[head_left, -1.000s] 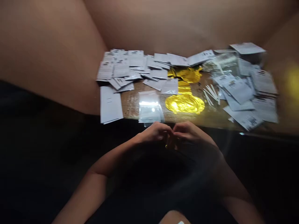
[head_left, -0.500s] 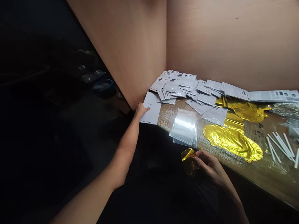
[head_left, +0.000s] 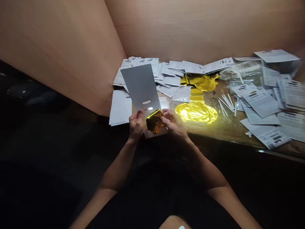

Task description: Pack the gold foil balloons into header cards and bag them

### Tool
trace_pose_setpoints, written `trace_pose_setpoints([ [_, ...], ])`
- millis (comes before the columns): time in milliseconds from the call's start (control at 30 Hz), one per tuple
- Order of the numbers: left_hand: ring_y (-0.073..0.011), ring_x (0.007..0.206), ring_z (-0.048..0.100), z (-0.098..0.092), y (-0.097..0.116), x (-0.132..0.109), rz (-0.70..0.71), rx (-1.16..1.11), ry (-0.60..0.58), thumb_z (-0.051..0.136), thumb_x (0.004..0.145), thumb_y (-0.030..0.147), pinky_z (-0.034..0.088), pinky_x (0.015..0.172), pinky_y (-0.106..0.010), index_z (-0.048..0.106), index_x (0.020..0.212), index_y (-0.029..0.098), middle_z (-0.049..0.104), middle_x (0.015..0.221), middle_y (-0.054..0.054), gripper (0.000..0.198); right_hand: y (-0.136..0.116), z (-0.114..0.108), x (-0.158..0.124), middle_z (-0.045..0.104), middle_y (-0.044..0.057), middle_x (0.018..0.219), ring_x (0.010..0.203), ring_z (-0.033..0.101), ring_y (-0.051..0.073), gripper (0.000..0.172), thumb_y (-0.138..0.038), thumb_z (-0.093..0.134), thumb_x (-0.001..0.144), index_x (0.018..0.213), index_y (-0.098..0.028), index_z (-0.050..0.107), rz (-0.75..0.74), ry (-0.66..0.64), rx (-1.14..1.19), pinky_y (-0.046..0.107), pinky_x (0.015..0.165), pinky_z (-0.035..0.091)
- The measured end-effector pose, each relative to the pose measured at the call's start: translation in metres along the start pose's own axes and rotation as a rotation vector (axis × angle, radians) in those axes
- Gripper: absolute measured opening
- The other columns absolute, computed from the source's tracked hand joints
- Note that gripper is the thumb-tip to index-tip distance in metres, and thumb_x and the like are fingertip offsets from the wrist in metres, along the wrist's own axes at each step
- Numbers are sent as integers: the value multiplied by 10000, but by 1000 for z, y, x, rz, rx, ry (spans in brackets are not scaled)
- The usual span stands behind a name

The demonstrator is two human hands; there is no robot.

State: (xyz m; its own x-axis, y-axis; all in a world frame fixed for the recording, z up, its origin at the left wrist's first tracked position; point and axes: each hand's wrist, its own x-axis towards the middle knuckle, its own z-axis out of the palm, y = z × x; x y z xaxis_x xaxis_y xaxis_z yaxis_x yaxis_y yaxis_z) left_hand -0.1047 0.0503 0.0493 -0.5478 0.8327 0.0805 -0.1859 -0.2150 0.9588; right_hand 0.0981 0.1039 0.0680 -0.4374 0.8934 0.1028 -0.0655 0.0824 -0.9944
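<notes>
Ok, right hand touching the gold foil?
Touching. In the head view, the fingers of the right hand press on the edge of the crumpled gold foil.

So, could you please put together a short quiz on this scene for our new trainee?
1. What colour is the crumpled foil held against the grey card, between the left hand and the right hand? A) gold B) silver C) blue
2. True or false: the white sticks lie on the wooden table to the right of the flattened gold foil balloon.
3. Fill in the word: the printed white packets pile up in the ___ where the two tan boards meet.

Key: 1 A; 2 true; 3 corner.
</notes>
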Motion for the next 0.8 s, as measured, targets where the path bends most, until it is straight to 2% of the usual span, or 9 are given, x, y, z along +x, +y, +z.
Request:
trace_pose_setpoints([
  [67,-309,1082,778,27,-1,-18,-165,-224,-129,726,929,678,645,903,-398,769,1152,192,815,1107,-104,536,0,-2,0,689,53,907,841,636,193,371,-563,733,876,808,-216,618,-3,144,-87,302,741,537],
  [167,-373,1198,742,37,2,-14,-519,-384,-362,662,933,710,626,1010,-490,771,1170,213,811,1111,-116,561,-3,-20,-14,611,-5,691,653,555,156,304,-481,699,888,774,-210,621,63,152,-187,280,625,464],
  [233,-376,1143,753,36,0,-1,-687,-384,-469,692,905,664,635,976,-509,770,1094,224,806,1036,-110,484,-7,-34,-24,618,-4,674,641,549,155,246,-406,696,866,737,-211,621,56,143,-364,284,623,435],
  [300,-346,1025,769,38,-4,9,-748,-310,-537,766,853,596,653,878,-477,765,1031,235,798,984,-97,402,-13,-45,-30,639,8,690,661,551,158,200,-330,686,850,706,-213,611,51,167,-582,292,648,411],
  [433,-233,756,729,54,-2,14,-716,84,-850,920,763,447,593,675,-331,797,967,185,767,857,-80,355,-23,-60,-35,625,18,706,682,502,158,207,-277,697,833,680,-206,578,80,133,-815,307,668,367],
  [533,-183,672,683,64,5,14,-646,242,-1040,936,767,439,532,628,-281,804,902,146,751,809,-76,349,-27,-74,-42,602,14,719,702,503,163,287,-379,733,846,689,-199,573,101,0,-672,300,658,364],
  [633,-165,650,656,68,6,19,-581,269,-1078,902,801,457,491,601,-262,808,876,153,748,813,-67,328,-28,-94,-49,661,24,842,730,552,173,356,-550,639,950,958,-196,671,190,-65,-310,285,654,414],
  [700,-135,588,592,69,4,24,-513,337,-1106,889,815,453,415,541,-237,783,800,158,695,724,-36,314,-26,-106,-51,669,16,874,694,539,164,451,-614,571,993,1182,-212,649,265,-96,-133,279,630,423],
  [800,-105,525,508,75,-1,27,-416,405,-1122,888,815,467,325,485,-218,717,698,158,600,617,1,372,-17,-105,-53,611,-8,800,684,499,157,406,-590,668,944,1089,-212,656,249,-81,-160,269,615,397],
])
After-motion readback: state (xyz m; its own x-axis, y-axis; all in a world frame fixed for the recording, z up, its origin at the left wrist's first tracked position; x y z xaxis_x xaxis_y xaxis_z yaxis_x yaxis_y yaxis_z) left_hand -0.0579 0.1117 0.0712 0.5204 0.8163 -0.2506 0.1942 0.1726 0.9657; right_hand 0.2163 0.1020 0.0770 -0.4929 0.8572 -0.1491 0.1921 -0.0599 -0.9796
